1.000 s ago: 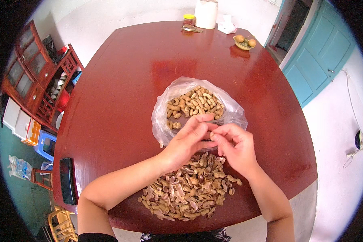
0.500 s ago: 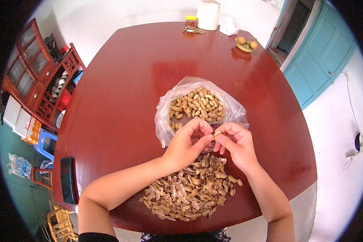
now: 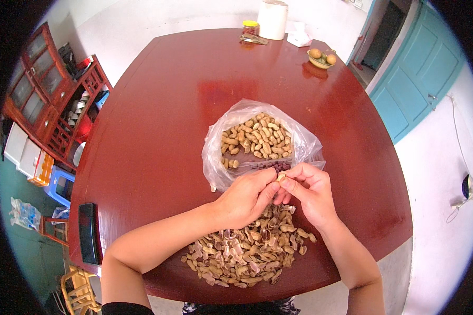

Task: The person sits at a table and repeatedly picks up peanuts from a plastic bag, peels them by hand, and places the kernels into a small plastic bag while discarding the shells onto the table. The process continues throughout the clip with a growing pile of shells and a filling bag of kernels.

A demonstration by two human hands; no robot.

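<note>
Compared with half a second ago, the left hand (image 3: 245,197) is sitting lower, its arched fingers folding down, and more dark red kernels (image 3: 270,166) are showing. One peanut (image 3: 281,177) is resting between the hands, over the bag's near edge. The right hand's (image 3: 314,193) fingers are clamping on it; the left fingers are curling beside it, whether gripping I cannot tell. Both forearms are angling inward, elbows bending wide. One clear bag (image 3: 213,152) is holding the kernels and unshelled peanuts (image 3: 268,137), too many to count. The hands are hiding part of its near rim and the top of one shell heap (image 3: 242,262). One phone (image 3: 89,233), one yellow-lidded jar (image 3: 250,27), one white canister (image 3: 273,20) and one bowl (image 3: 318,64) carrying at least two round fruits (image 3: 315,53) are lying around the desk (image 3: 157,121).
</note>
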